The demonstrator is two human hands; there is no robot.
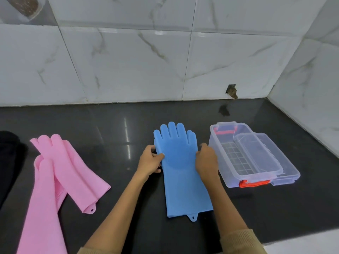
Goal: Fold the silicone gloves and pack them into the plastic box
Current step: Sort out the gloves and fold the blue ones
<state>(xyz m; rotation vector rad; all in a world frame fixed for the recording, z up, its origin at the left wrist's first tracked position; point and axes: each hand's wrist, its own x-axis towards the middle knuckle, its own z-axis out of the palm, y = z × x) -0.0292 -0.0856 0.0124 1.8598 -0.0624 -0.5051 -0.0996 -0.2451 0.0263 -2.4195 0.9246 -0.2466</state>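
A blue silicone glove (180,173) lies flat on the black counter, fingers pointing toward the wall and cuff toward me. My left hand (149,161) pinches its left edge at the palm, thumb on top. My right hand (206,160) grips its right edge at the same height. A second blue layer seems to lie under it, though I cannot tell for sure. Two pink silicone gloves (60,173) lie crossed at the left. The clear plastic box (229,162) with orange latches stands open at the right, its clear lid (280,162) resting tilted across its right rim.
The black counter (110,129) meets a marble-tiled wall at the back and on the right. A dark object (8,153) sits at the far left edge. A hole in the tile (232,91) shows above the counter behind the box.
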